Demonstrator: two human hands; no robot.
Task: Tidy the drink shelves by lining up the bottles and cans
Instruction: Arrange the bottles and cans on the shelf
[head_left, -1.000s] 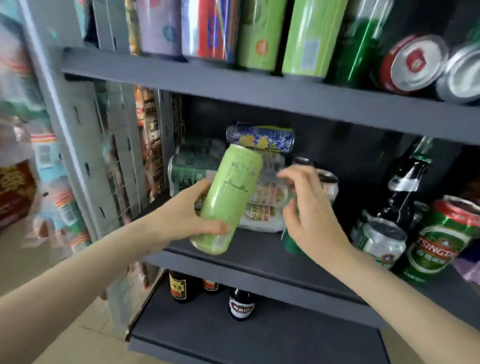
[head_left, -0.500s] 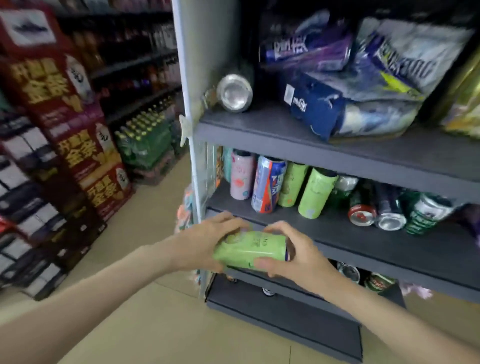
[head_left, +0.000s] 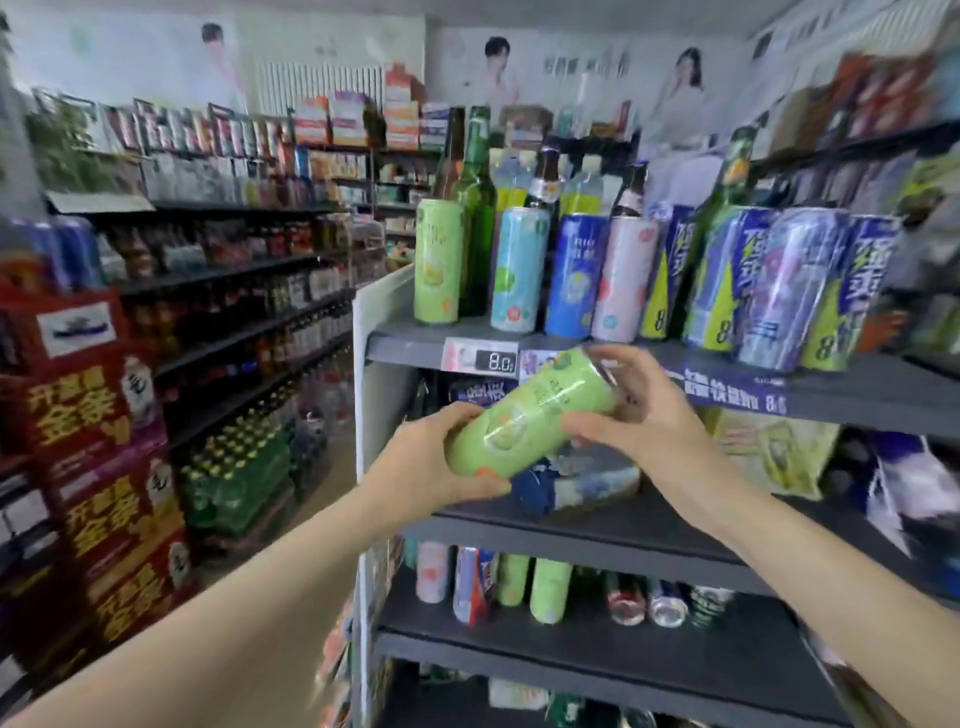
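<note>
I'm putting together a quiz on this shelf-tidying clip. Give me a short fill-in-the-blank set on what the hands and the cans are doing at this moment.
1. The left hand and right hand together hold one tall light green can, which is tilted, not ____.
2. On the dark grey top shelf, the leftmost standing can is ____ in colour.
3. The white price tag on that shelf's front edge shows the digits ____.

Missing words: upright; green; 8.0

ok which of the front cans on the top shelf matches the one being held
The light green can at the far left of the top shelf's front row. Its neighbours are pale blue, dark blue, pink and purple-yellow; the held can is the same light green.
</note>
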